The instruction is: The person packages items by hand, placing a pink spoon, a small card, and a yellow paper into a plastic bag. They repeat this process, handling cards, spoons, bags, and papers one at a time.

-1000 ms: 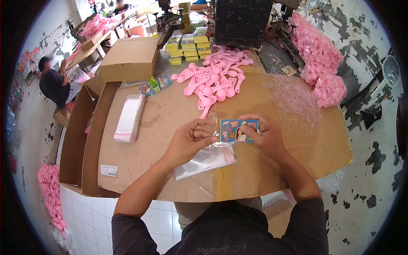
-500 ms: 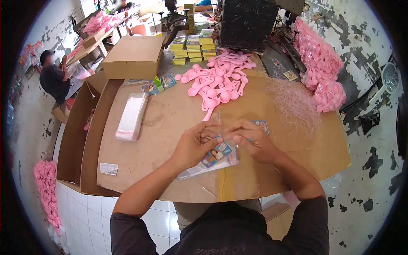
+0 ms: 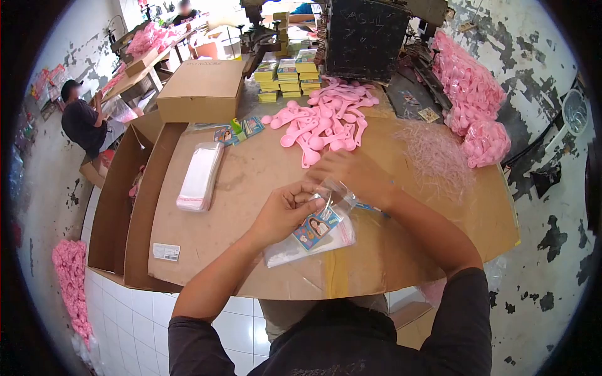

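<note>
The left hand (image 3: pixel 285 210) pinches the mouth of a clear bag (image 3: pixel 295 247), which lies near the middle of the surface (image 3: pixel 251 169) with a printed card (image 3: pixel 318 227) inside. The right hand (image 3: pixel 351 172) hovers by the pink spoons (image 3: pixel 323 125). It is blurred, so I cannot tell if it is open or closed. It seems best to keep the bag mouth wide and steady.

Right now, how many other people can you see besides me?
2. One person in a dark shirt is at the far left, beside the open carton; a second person is at the top, behind the far bench. Others may be hidden.
</note>
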A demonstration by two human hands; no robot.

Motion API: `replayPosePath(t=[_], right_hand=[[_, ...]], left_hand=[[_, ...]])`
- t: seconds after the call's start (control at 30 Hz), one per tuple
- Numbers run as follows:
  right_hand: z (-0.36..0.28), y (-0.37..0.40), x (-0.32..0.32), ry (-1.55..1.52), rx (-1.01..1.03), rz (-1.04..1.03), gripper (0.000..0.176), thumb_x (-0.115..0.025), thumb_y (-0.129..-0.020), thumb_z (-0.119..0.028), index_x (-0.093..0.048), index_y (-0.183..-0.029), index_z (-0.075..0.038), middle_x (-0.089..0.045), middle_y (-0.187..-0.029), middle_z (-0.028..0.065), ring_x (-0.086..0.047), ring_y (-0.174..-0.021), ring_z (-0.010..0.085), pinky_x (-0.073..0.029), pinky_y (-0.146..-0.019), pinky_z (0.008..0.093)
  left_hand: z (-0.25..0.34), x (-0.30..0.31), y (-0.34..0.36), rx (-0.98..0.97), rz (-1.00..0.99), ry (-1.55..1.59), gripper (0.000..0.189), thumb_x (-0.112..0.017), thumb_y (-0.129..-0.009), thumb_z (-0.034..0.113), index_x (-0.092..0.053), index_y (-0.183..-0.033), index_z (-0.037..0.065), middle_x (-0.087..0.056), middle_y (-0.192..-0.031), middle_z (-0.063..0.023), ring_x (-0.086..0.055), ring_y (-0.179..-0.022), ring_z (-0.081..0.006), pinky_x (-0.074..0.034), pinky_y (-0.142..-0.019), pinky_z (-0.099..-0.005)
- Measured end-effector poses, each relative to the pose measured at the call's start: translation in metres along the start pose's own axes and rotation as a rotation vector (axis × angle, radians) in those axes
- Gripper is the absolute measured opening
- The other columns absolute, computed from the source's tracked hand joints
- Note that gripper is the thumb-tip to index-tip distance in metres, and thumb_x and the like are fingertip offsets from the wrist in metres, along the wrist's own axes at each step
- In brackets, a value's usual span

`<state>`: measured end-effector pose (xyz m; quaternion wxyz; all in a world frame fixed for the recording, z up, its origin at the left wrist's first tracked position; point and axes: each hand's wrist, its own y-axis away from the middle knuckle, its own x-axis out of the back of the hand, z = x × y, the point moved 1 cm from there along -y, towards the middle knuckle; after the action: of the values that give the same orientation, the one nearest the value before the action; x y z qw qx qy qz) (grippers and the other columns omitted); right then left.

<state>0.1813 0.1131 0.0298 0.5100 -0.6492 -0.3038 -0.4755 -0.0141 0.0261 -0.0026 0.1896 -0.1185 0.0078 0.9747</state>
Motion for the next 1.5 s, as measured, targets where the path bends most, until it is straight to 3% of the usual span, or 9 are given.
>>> replayPosePath(t=[0.1, 0.2, 0.4, 0.5, 0.8, 0.9, 1.0, 1.1, 1.5], right_hand=[[0.001, 0.012, 0.015, -0.093, -0.242, 0.202, 0.034, -0.067, -0.08, -0.012, -0.066, -0.114, -0.008, -0.064, -0.114, 0.0083, -0.059, -0.112, 0.0259, -0.046, -0.1, 0.0431], [0.004, 0.026, 0.011, -0.052, -0.05, 0.063, 0.031, -0.069, -0.08, -0.009, -0.067, -0.111, -0.006, -0.063, -0.118, 0.0101, -0.059, -0.113, 0.0287, -0.045, -0.1, 0.0431], [0.008, 0.039, 0.018, -0.04, -0.433, -0.054, 0.027, -0.07, -0.081, -0.016, -0.07, -0.106, -0.004, -0.066, -0.109, 0.0126, -0.061, -0.109, 0.0318, -0.042, -0.101, 0.0462], [0.007, 0.039, 0.03, -0.179, -0.544, -0.385, 0.024, -0.068, -0.084, -0.018, -0.071, -0.104, -0.004, -0.066, -0.109, 0.0126, -0.061, -0.109, 0.0314, -0.042, -0.101, 0.0462], [0.0, 0.034, 0.024, -0.146, -0.244, 0.094, 0.022, -0.064, -0.094, -0.023, -0.069, -0.103, -0.004, -0.065, -0.089, 0.0131, -0.063, -0.092, 0.0332, -0.046, -0.088, 0.0467], [-0.021, 0.025, 0.056, -0.411, -0.563, -0.116, 0.021, -0.063, -0.096, -0.018, -0.065, -0.111, -0.003, -0.067, -0.088, 0.0149, -0.065, -0.082, 0.0316, -0.05, -0.076, 0.0456], [-0.021, 0.03, 0.05, -0.75, -0.519, 0.027, 0.03, -0.064, -0.095, -0.01, -0.062, -0.123, -0.001, -0.07, -0.091, 0.0166, -0.068, -0.077, 0.0302, -0.052, -0.069, 0.0419], [-0.033, 0.029, 0.067, -0.789, -0.451, 0.055, 0.029, -0.068, -0.089, -0.006, -0.064, -0.117, 0.002, -0.072, -0.106, 0.0134, -0.071, -0.093, 0.0266, -0.054, -0.084, 0.036], [-0.026, 0.036, 0.076, -0.501, -0.242, -0.079, 0.029, -0.073, -0.087, -0.014, -0.069, -0.114, -0.002, -0.072, -0.097, 0.0161, -0.071, -0.09, 0.0314, -0.054, -0.077, 0.0393]], left_hand=[[0.005, 0.0, 0.001, 0.012, 0.039, -0.017, 0.023, -0.065, -0.101, 0.01, -0.064, -0.122, 0.0, -0.074, -0.096, -0.0039, -0.067, -0.082, -0.0054, -0.053, -0.069, -0.0212], [0.012, 0.0, 0.003, 0.039, 0.058, -0.103, 0.025, -0.065, -0.102, 0.013, -0.063, -0.123, 0.0, -0.074, -0.097, -0.0041, -0.067, -0.081, -0.0059, -0.054, -0.069, -0.0217], [0.009, 0.005, -0.001, -0.039, 0.153, -0.037, 0.027, -0.064, -0.103, 0.015, -0.062, -0.125, 0.001, -0.075, -0.098, -0.0052, -0.068, -0.08, -0.0066, -0.053, -0.068, -0.0214], [0.006, 0.009, -0.003, -0.025, 0.134, -0.047, 0.028, -0.064, -0.102, 0.014, -0.061, -0.126, 0.001, -0.076, -0.101, -0.0052, -0.068, -0.081, -0.0041, -0.051, -0.065, -0.0184], [0.006, 0.003, 0.0, -0.015, 0.091, -0.051, 0.027, -0.065, -0.102, 0.014, -0.063, -0.125, 0.0, -0.076, -0.097, -0.0047, -0.066, -0.078, -0.0037, -0.05, -0.063, -0.0183], [0.007, 0.003, 0.001, -0.001, 0.08, -0.14, 0.028, -0.066, -0.101, 0.013, -0.063, -0.125, 0.0, -0.075, -0.096, -0.0049, -0.066, -0.079, -0.0039, -0.052, -0.065, -0.0196], [0.015, -0.006, 0.005, 0.015, 0.103, -0.17, 0.03, -0.067, -0.1, 0.012, -0.062, -0.127, -0.001, -0.074, -0.095, -0.0045, -0.065, -0.081, -0.0034, -0.052, -0.067, -0.0207], [0.002, -0.006, 0.001, -0.052, 0.118, -0.126, 0.029, -0.069, -0.1, 0.013, -0.064, -0.125, 0.001, -0.074, -0.092, -0.0022, -0.062, -0.071, -0.0013, -0.047, -0.056, -0.018], [0.001, -0.009, 0.003, -0.013, 0.063, -0.203, 0.028, -0.069, -0.099, 0.013, -0.067, -0.123, -0.003, -0.075, -0.097, -0.0049, -0.065, -0.081, -0.0046, -0.053, -0.068, -0.0209]])
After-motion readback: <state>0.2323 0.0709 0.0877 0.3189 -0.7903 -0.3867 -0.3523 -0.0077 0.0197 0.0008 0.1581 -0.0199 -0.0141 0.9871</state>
